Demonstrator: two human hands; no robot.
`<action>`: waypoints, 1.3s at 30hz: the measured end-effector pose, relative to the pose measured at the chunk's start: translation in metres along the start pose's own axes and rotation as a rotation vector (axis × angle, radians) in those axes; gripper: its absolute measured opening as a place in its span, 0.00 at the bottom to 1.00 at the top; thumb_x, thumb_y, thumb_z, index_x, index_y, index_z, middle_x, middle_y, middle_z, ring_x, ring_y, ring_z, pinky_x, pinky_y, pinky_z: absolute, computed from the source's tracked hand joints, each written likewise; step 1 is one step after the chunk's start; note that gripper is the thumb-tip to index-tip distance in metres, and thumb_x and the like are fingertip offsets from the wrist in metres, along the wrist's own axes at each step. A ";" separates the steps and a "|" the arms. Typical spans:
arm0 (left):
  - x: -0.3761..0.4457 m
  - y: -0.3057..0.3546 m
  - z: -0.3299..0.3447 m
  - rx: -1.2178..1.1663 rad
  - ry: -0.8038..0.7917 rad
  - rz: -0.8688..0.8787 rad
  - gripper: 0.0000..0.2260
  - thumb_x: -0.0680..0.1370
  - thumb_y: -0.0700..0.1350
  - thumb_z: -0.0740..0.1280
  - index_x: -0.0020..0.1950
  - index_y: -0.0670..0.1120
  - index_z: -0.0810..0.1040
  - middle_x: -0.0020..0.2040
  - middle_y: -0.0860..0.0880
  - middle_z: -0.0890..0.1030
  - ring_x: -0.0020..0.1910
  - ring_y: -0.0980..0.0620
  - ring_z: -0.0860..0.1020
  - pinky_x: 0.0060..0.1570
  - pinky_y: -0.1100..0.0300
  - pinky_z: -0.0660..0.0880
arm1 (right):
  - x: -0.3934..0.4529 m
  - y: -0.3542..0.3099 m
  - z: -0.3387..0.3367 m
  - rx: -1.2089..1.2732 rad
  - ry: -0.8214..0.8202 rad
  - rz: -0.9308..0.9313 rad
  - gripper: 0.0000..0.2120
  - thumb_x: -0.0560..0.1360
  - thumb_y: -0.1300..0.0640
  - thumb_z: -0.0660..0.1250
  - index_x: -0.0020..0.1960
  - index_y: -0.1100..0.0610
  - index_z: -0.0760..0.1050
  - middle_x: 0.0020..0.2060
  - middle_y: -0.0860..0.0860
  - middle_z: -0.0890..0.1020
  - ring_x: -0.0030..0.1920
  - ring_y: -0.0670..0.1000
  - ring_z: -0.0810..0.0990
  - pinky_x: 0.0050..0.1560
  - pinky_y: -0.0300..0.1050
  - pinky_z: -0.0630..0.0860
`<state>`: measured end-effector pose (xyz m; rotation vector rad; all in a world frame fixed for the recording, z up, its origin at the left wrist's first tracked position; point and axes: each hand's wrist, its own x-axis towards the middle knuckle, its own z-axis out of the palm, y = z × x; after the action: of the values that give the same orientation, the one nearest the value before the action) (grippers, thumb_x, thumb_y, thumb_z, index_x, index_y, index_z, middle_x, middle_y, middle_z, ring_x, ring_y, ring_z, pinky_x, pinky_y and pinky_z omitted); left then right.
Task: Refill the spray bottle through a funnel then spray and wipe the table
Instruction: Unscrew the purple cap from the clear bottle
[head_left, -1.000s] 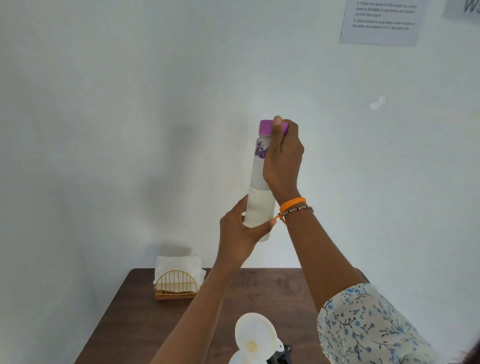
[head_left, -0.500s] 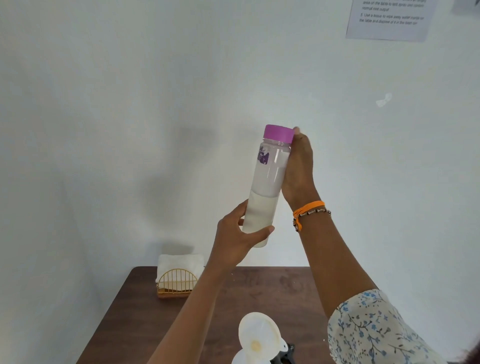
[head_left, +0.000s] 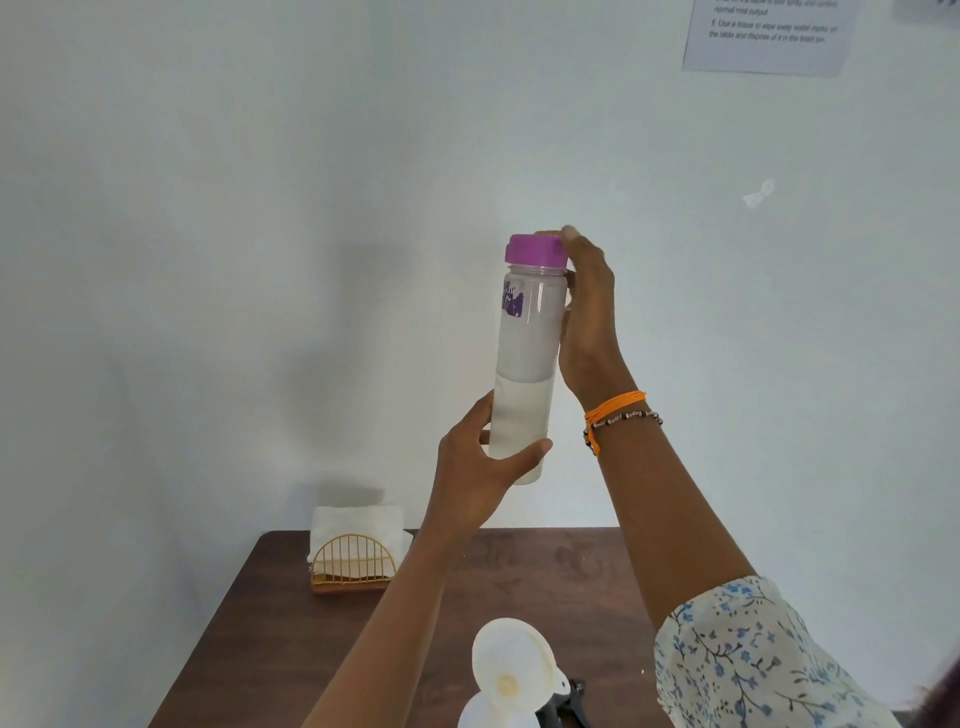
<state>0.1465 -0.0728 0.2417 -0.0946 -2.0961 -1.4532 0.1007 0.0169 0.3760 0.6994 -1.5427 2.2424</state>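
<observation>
I hold a clear water bottle (head_left: 527, 358) upright in the air, well above the table; it is partly filled with cloudy water. My left hand (head_left: 480, 470) grips its lower end. My right hand (head_left: 589, 317) reaches up along its right side, fingers curled round the purple cap (head_left: 534, 250). A white funnel (head_left: 514, 670) stands at the near table edge in the neck of the spray bottle (head_left: 488, 714), which shows only partly at the frame's bottom. The black spray head (head_left: 563, 704) lies just right of it.
A gold wire holder with white tissues (head_left: 356, 551) stands at the far left corner of the dark wooden table (head_left: 519, 577). A white wall stands behind the table, with a printed sheet (head_left: 769, 34) at the upper right.
My right hand has shifted from covering the cap's front to its right side. The bottle and both hands sit slightly lower and further right in the view.
</observation>
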 end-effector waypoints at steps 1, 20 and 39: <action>0.000 0.000 0.000 0.005 0.002 0.003 0.25 0.67 0.57 0.73 0.62 0.58 0.70 0.49 0.66 0.73 0.44 0.66 0.75 0.34 0.81 0.68 | -0.001 -0.001 0.001 -0.022 -0.015 -0.018 0.15 0.71 0.46 0.61 0.42 0.58 0.75 0.43 0.56 0.76 0.40 0.51 0.75 0.42 0.45 0.72; 0.005 0.000 0.005 0.023 0.066 -0.012 0.27 0.67 0.55 0.73 0.64 0.55 0.69 0.53 0.61 0.72 0.48 0.57 0.74 0.36 0.79 0.68 | 0.001 0.005 -0.003 -0.133 -0.021 0.021 0.18 0.72 0.54 0.69 0.59 0.53 0.67 0.47 0.49 0.77 0.45 0.45 0.78 0.45 0.39 0.77; 0.002 -0.004 0.001 -0.003 0.056 -0.023 0.25 0.66 0.55 0.74 0.58 0.62 0.66 0.53 0.62 0.72 0.48 0.58 0.74 0.39 0.77 0.68 | -0.002 0.009 0.005 0.003 -0.006 0.032 0.17 0.77 0.51 0.61 0.62 0.52 0.60 0.58 0.54 0.71 0.50 0.45 0.79 0.46 0.44 0.79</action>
<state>0.1427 -0.0741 0.2389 -0.0305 -2.0565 -1.4561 0.0988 0.0088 0.3695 0.6872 -1.5647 2.2682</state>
